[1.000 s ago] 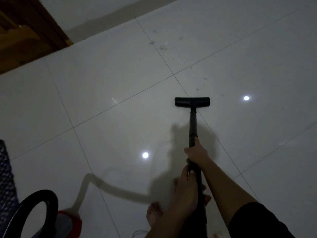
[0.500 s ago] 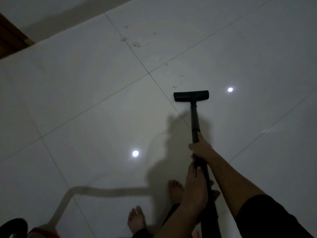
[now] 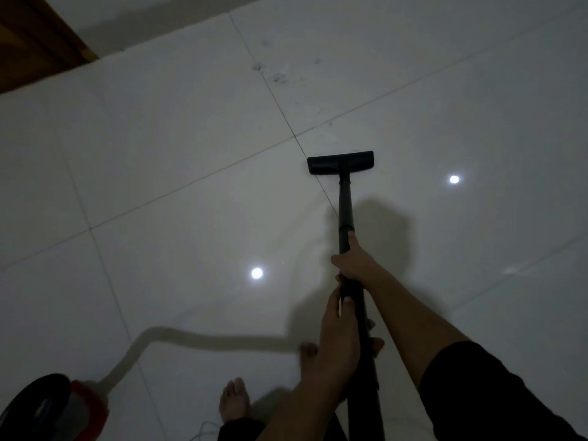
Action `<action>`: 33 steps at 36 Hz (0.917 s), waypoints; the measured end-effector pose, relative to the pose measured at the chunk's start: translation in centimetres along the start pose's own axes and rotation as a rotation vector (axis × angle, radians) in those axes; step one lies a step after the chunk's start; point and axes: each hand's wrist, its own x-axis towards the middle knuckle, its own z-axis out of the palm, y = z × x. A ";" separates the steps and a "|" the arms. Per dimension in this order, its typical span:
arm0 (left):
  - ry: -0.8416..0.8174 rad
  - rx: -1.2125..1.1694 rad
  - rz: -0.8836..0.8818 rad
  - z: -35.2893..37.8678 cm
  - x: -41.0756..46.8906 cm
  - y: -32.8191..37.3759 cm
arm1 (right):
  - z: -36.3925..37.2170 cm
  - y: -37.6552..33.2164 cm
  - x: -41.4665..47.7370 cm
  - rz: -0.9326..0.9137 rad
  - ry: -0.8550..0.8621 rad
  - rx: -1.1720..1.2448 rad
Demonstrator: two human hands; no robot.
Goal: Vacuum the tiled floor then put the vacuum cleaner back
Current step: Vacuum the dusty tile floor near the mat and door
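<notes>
The black flat floor nozzle [image 3: 340, 162] has slid forward since half a second ago and now sits over the small specks that lay just ahead of it, its left end on the tile joint. The person has also stepped forward. I judge the vacuuming mid-stroke, with putting the cleaner back still far off.

The right hand [image 3: 353, 262] has its fingers wrapped round the black rigid vacuum tube [image 3: 345, 205]. The left hand [image 3: 339, 332] clamps the same tube just behind it, at 6 o'clock of the right.

Grey dust clumps [image 3: 280, 78] remain at 11 o'clock of the nozzle on the glossy white tiled floor [image 3: 159, 186], with only bare tile between.

The pale flexible hose [image 3: 133, 358] trails toward 8 o'clock to the red-and-black canister [image 3: 86, 405]. It passes near a bare foot [image 3: 234, 399], beside which lies a thin white cord [image 3: 203, 432]. Both could snag a step. A brown wooden fitting [image 3: 31, 43] stands at 10 o'clock, well apart.
</notes>
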 end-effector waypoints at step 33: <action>0.169 -0.341 0.115 -16.8 11.8 19.2 | 9.2 -28.8 11.4 -0.143 -0.104 -0.255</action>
